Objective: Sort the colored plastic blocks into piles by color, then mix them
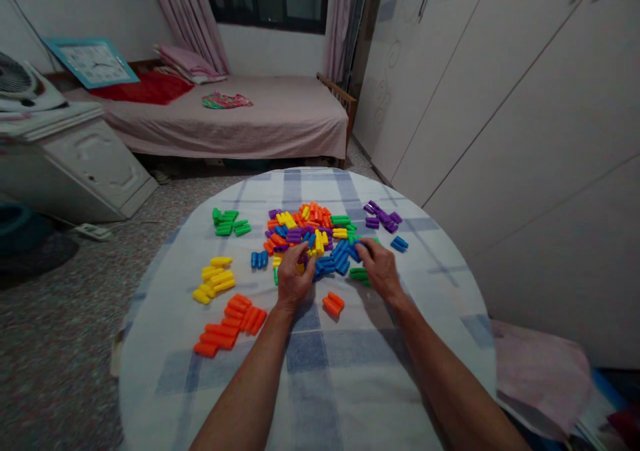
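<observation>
A mixed pile of coloured plastic pieces [315, 215] lies at the middle of the round table. My left hand [296, 274] is at the pile's near edge, fingers curled over pieces; what it grips, if anything, is hidden. My right hand [379, 264] pinches a blue piece [355, 251] at the pile's right side, beside more blue pieces [340, 256]. Separate groups lie around: green [225, 223], yellow [215, 279] and orange [223, 335] on the left, purple [383, 216] at the back right. An orange pair [333, 304] sits between my forearms.
A checked cloth covers the round table [310, 398]. Behind it stands a bed [280, 118] with a blue-framed clock [95, 62]. A white cabinet [95, 164] is at the left, and tall wardrobe doors [500, 118] rise at the right.
</observation>
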Tool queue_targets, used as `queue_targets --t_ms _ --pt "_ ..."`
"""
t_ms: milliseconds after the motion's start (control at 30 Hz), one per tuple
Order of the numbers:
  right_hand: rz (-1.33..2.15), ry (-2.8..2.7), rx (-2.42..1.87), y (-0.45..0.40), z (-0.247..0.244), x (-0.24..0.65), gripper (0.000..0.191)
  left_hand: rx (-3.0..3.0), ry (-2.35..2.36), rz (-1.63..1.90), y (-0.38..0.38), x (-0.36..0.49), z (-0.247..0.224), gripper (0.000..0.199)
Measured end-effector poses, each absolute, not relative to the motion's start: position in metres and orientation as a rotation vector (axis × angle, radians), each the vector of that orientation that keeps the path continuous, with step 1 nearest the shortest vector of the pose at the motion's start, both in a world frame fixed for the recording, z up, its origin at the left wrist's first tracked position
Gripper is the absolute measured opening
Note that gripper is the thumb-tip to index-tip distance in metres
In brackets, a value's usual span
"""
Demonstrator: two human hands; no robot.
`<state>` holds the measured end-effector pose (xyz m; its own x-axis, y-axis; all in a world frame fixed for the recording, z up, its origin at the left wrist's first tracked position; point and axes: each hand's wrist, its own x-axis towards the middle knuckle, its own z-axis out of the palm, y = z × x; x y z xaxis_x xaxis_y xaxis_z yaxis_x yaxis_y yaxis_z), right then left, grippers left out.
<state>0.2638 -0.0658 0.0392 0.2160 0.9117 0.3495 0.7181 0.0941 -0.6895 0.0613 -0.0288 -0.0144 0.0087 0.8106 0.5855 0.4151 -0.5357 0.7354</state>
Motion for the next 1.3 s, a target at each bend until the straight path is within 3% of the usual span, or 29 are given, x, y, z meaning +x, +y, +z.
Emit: queue_targets --t_ms 100,233,433,533,633,767,867,1200,1300 --pt "0.091 -1.426 -1.970 -0.076 0.036 0.321 0.044 1.859 1.394 1.632 -0.026 0.060 -0.013 0.027" --pt "0.009 -1.413 -2.207 -0.085 0.025 0.372 0.044 1.847 1.437 1.628 -0.025 0.059 -0.013 0.026" --pt "-0.146 -1.414 -2.313 -0.088 0.018 0.368 0.041 1.889 1.451 1.629 -0.025 0.058 -0.014 0.026" --pt "-0.174 -1.457 -2.215 -0.083 0.024 0.346 0.037 1.891 1.465 1.615 -0.024 0.058 -0.014 0.026" --pt "0.043 -1.797 -1.930 -0.068 0.030 0.318 0.035 1.882 1.472 1.602 -0.024 0.058 -0.014 0.026" --pt "0.197 -2.198 -1.690 -0.041 0.030 0.286 0.055 1.878 1.476 1.599 -0.025 0.058 -0.012 0.025" --pt "0.215 -2.359 -1.692 -0.026 0.030 0.273 0.059 1.888 1.454 1.610 -0.025 0.058 -0.011 0.024" --pt "0.063 -2.562 -1.757 -0.026 0.042 0.267 0.044 1.878 1.412 1.631 -0.023 0.059 -0.015 0.023" --pt "0.019 -2.635 -1.690 -0.024 0.041 0.267 0.047 1.875 1.406 1.635 -0.022 0.059 -0.015 0.023"
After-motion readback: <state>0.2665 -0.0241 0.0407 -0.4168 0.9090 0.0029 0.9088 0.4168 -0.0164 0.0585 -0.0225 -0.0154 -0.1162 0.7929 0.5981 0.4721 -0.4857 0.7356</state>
